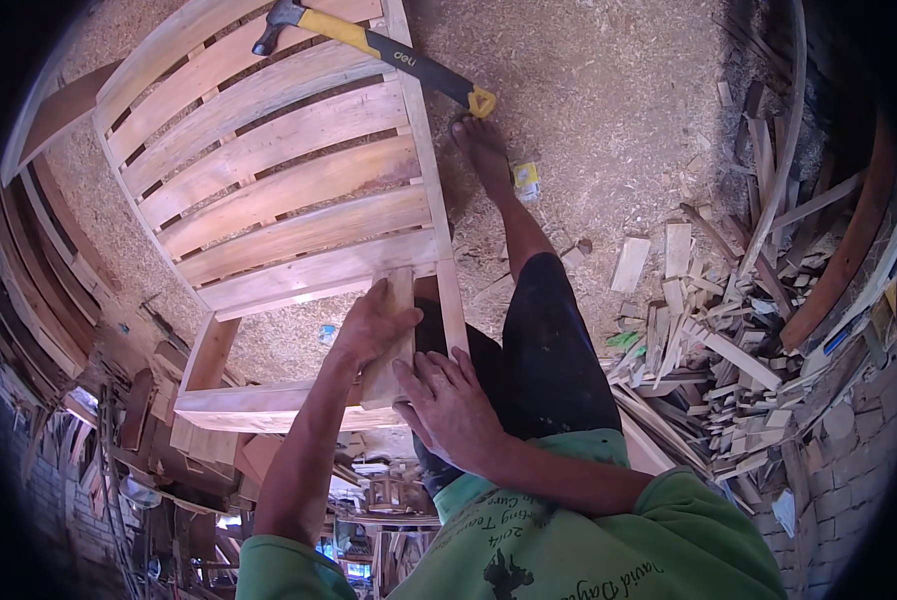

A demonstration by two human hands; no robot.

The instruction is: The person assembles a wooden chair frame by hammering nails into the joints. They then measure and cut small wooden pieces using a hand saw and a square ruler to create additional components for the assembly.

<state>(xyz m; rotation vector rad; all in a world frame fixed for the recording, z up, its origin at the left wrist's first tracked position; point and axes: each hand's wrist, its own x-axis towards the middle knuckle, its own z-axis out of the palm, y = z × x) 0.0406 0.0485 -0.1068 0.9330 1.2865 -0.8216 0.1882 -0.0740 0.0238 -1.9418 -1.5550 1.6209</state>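
A slatted wooden frame (pixel 298 190) lies tilted in front of me, with curved slats across its far part and an open gap nearer me. Across that gap runs a short wooden board (pixel 399 288), close to the right side rail (pixel 452 305). My left hand (pixel 373 327) is closed around the board's left edge, thumb on top. My right hand (pixel 455 405) holds the board's near part with bent fingers, some fingertips reaching the right rail. A claw hammer (pixel 408 60) with a yellow and black handle rests across the frame's far slats and right rail.
Wood offcuts (pixel 738 400) are heaped on the right. Curved boards (pixel 43 270) stand at the left. Sawdust covers the floor (pixel 608 130), where a small yellow packet (pixel 525 180) lies by my bare foot (pixel 483 160). Stacked timber (pixel 198 470) fills the near left.
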